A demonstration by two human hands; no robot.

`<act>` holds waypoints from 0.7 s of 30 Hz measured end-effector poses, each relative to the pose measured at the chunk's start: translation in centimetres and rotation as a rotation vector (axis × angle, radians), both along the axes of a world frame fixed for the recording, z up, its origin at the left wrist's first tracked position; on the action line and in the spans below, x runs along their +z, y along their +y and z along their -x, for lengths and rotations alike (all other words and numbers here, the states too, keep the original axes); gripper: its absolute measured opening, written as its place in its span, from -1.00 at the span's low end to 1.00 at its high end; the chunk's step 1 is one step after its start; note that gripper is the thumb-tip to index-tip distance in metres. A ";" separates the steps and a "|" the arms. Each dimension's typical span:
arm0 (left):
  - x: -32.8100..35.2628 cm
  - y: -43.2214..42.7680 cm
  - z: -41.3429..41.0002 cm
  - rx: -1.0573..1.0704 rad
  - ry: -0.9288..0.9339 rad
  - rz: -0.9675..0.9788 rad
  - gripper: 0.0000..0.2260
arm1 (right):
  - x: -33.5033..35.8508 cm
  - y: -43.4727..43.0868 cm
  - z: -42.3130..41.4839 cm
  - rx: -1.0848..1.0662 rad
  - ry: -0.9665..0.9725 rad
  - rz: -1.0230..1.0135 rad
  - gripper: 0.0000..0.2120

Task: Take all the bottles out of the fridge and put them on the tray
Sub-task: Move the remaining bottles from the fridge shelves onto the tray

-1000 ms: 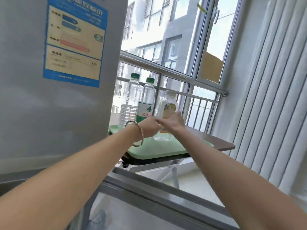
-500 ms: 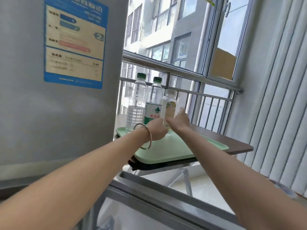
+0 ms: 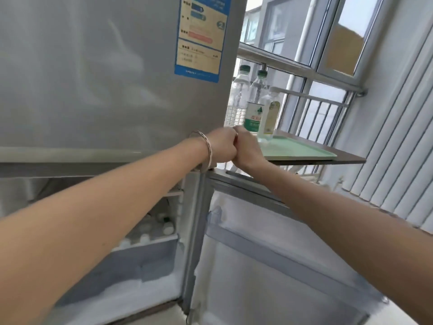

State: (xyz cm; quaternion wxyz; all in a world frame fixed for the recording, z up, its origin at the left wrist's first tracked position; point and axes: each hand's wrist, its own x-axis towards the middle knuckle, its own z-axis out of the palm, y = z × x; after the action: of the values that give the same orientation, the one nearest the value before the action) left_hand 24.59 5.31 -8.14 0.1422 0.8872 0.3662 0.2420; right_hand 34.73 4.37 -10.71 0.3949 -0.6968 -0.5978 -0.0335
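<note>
Three bottles stand upright on the pale green tray [image 3: 302, 152]: a clear one with a green cap [image 3: 237, 99], a green-labelled one [image 3: 254, 113] and a small yellow-labelled one with a white cap [image 3: 269, 113]. My left hand [image 3: 222, 146], with a bangle on its wrist, and my right hand [image 3: 247, 148] are both curled shut, touching each other, near the tray's left end and apart from the bottles. Neither holds anything. Low in the open fridge compartment [image 3: 131, 231], several white bottle caps [image 3: 161, 227] show behind my left forearm.
The tray lies on a brown folding table [image 3: 346, 160] by the railed window. The lower fridge door [image 3: 281, 266] hangs open to the right below my arms. The upper fridge door [image 3: 105, 78] is closed. White vertical blinds [image 3: 393, 141] line the right wall.
Both hands have let go of the yellow-labelled bottle, now standing on the tray, and drawn back left. My view has swung left and down, showing the open fridge.
</note>
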 end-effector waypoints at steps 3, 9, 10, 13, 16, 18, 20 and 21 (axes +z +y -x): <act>-2.8 0.0 4.0 0.042 0.155 0.071 -0.74 | -3.1 0.0 3.9 0.070 -0.058 0.140 -0.69; -8.7 0.8 11.9 0.170 0.471 0.294 -0.80 | -11.7 1.4 11.1 0.238 -0.114 0.278 -0.67; -10.4 1.6 12.9 0.171 0.534 0.327 -0.76 | -13.4 1.9 12.0 0.268 -0.130 0.305 -0.67; -15.3 4.2 15.4 0.178 0.722 0.440 -0.70 | -18.6 4.2 14.6 0.363 -0.184 0.440 -0.52; -20.3 6.2 18.1 0.324 0.805 0.413 -0.57 | -23.1 6.7 17.1 0.479 -0.254 0.527 -0.28; -24.0 7.7 20.1 0.481 0.771 0.382 -0.43 | -25.5 8.4 18.5 0.512 -0.294 0.582 -0.18; -27.3 10.1 21.9 0.651 0.663 0.377 -0.27 | -27.7 10.5 19.9 0.520 -0.334 0.622 -0.11; -28.3 10.8 22.5 0.725 0.588 0.405 -0.21 | -28.3 11.2 20.4 0.511 -0.352 0.635 -0.09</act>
State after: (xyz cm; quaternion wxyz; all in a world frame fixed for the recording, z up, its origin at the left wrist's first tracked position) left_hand 2.09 16.06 -36.42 0.1093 0.6882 0.7147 -0.0601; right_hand 14.37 15.60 -39.05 0.0492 -0.5972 -0.7896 0.1321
